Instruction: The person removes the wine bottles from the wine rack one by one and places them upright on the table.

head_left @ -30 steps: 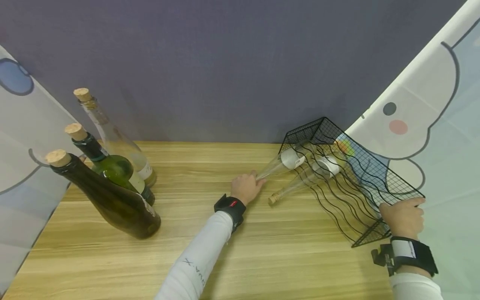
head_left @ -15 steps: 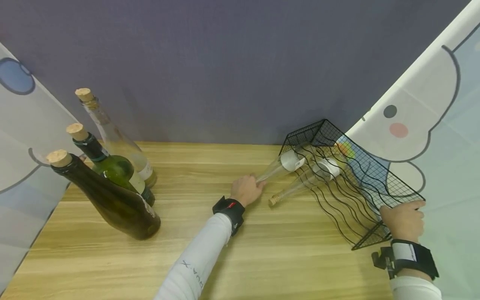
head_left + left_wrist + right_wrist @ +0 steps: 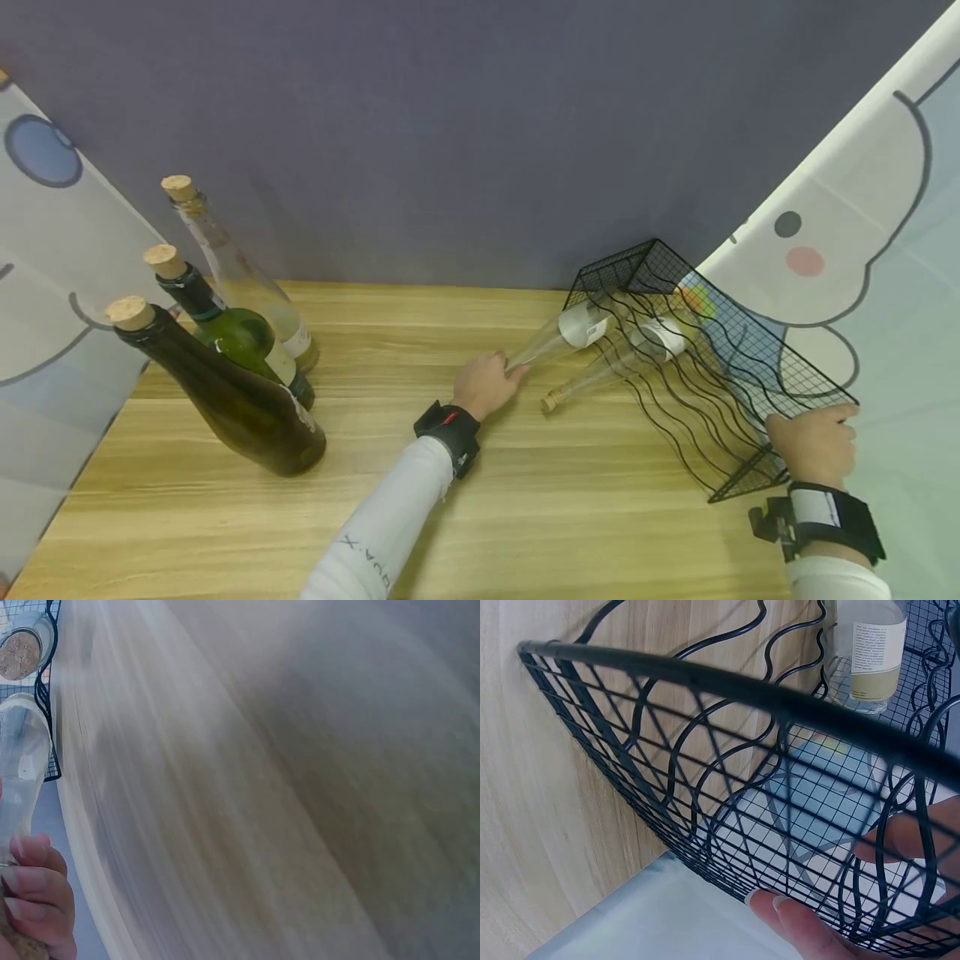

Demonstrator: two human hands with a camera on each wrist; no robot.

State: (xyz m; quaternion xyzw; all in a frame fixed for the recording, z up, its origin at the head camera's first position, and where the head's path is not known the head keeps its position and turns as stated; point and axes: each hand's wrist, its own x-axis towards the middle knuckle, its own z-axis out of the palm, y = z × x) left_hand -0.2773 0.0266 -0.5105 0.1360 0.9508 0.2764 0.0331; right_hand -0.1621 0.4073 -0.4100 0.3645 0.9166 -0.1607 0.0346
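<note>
Along your table's (image 3: 600, 525) right edge sits the wire rack (image 3: 750, 318). A dark bottle (image 3: 240, 408), green bottle (image 3: 240, 335) and standing clear bottle (image 3: 279, 312) occupy the back-left corner. Bases in the rack lie a farther bottle (image 3: 576, 327), its neck gripped by your left hand (image 3: 486, 385), and a nearer bottle (image 3: 643, 343). Your right hand (image 3: 812, 446) grasps the rack's near end.

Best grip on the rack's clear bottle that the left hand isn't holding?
Take the bottle by its neck, just behind the cork, probably from the left: the slim neck juts out of the rack that way, while the body lies within it.
</note>
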